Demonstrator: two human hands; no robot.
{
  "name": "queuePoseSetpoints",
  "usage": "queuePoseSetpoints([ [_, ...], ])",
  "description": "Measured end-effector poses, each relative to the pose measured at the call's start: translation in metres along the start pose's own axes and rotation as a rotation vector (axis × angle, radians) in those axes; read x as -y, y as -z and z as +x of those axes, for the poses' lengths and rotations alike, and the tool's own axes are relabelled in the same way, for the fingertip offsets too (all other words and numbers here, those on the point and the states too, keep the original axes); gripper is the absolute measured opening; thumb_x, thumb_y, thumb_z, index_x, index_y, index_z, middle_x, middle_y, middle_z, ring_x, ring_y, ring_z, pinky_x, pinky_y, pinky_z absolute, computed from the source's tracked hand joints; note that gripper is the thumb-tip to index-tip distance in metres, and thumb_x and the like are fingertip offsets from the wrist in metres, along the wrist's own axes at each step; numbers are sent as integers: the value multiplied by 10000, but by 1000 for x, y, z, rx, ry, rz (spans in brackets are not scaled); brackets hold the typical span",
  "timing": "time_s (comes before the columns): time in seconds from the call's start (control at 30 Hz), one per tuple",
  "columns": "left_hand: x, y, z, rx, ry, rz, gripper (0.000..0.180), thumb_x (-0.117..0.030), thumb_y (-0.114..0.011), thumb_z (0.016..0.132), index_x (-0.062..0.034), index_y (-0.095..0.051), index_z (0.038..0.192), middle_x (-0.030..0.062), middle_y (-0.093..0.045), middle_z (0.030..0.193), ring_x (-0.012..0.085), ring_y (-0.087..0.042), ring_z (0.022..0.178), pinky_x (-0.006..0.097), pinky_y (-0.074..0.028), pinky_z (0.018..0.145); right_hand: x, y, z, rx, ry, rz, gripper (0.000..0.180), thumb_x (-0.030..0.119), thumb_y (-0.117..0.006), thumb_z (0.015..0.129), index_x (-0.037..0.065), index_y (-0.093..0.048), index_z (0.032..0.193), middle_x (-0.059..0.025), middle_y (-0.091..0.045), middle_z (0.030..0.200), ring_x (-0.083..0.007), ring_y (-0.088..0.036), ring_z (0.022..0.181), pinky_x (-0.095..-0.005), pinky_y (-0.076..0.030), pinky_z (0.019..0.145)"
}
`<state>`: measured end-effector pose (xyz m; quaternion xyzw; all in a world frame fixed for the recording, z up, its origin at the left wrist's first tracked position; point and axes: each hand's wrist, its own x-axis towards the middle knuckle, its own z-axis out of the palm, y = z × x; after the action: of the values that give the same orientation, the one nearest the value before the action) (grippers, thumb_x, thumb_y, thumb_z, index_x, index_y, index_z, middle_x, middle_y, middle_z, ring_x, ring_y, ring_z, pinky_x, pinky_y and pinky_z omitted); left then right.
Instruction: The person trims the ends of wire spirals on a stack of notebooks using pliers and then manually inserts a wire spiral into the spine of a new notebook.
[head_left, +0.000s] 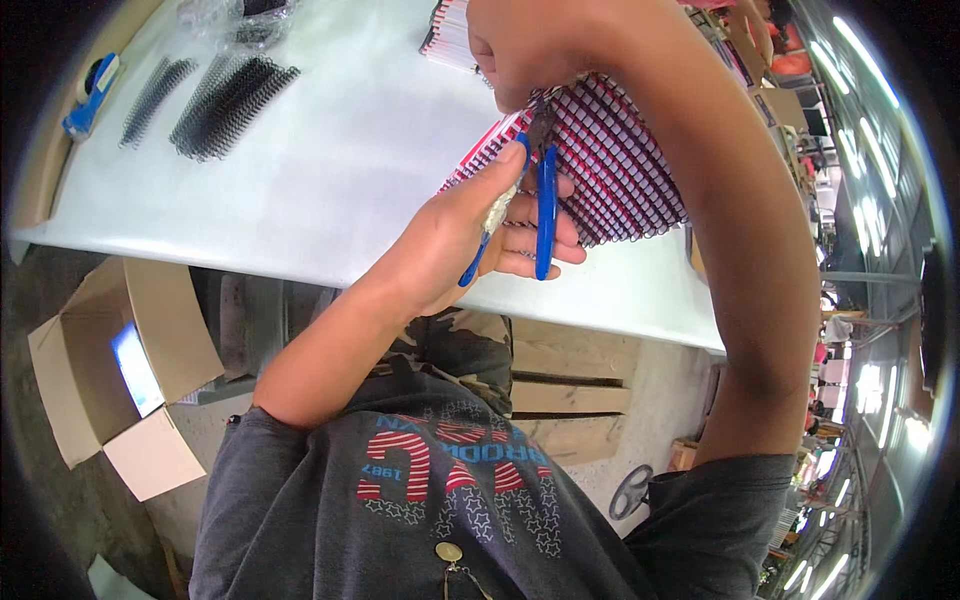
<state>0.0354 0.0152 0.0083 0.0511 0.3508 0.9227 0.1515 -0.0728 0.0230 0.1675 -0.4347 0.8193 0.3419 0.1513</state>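
My left hand (480,225) grips a pair of pliers (546,210) with blue handles, the thumb on one handle and the fingers behind the other. The handles stand apart. The jaws reach the upper end of a stack of spiral-bound books (620,170) with black and red coils, lying on the table. Just above the jaws, my right hand (535,50) is closed with its fingers curled down at the end of the coils. What it pinches there is hidden. Another stack of bound books (450,38) lies beyond it.
Loose black coils (228,105) and a clear plastic bag (255,25) lie on the white table (330,190). A blue tape dispenser (92,97) stands at its left edge. An open cardboard box (150,350) is below on the left. Boards (570,395) lie under the table.
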Motion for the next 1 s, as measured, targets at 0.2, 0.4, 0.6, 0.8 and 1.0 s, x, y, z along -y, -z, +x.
queuePoseSetpoints([
  [0.2, -5, 2, -4, -21, -6, -34, 606, -540, -232, 962, -14, -461, 1157, 136, -565, 842, 276, -614, 770, 376, -513, 654, -1, -4, 3, -32, 101, 40, 272, 174, -728, 648, -7, -702, 850, -195, -672, 902, -305, -660, 828, -385, -518, 714],
  [0.4, -3, -6, -11, -75, 17, 95, 598, -555, -236, 958, -25, -478, 1098, 92, -515, 734, 217, -550, 616, 336, -481, 527, -6, -3, 2, 6, 121, 84, 247, 148, -728, 671, -16, -700, 853, -195, -673, 900, -307, -660, 837, -388, -518, 702],
  [0.6, -5, -18, -1, -134, -47, -29, 633, -570, -229, 952, -16, -475, 1132, 106, -538, 770, 233, -584, 662, 356, -516, 597, -4, -4, -4, -89, 21, 120, 253, 150, -732, 678, -16, -698, 866, -196, -671, 917, -314, -659, 840, -396, -517, 697],
  [0.8, -7, -12, -1, -39, -26, -57, 608, -557, -250, 955, -24, -493, 1116, 105, -540, 772, 228, -571, 644, 368, -508, 578, -6, -5, -2, -81, 49, 130, 231, 140, -717, 682, -15, -699, 852, -199, -672, 902, -310, -661, 829, -394, -517, 695],
  [1.0, -1, 4, -3, 78, -55, -174, 579, -545, -260, 961, -41, -495, 1120, 101, -541, 774, 225, -555, 628, 368, -498, 565, -6, -8, -10, -158, 55, 111, 205, 112, -699, 684, -12, -702, 846, -198, -672, 896, -313, -661, 838, -391, -524, 710],
])
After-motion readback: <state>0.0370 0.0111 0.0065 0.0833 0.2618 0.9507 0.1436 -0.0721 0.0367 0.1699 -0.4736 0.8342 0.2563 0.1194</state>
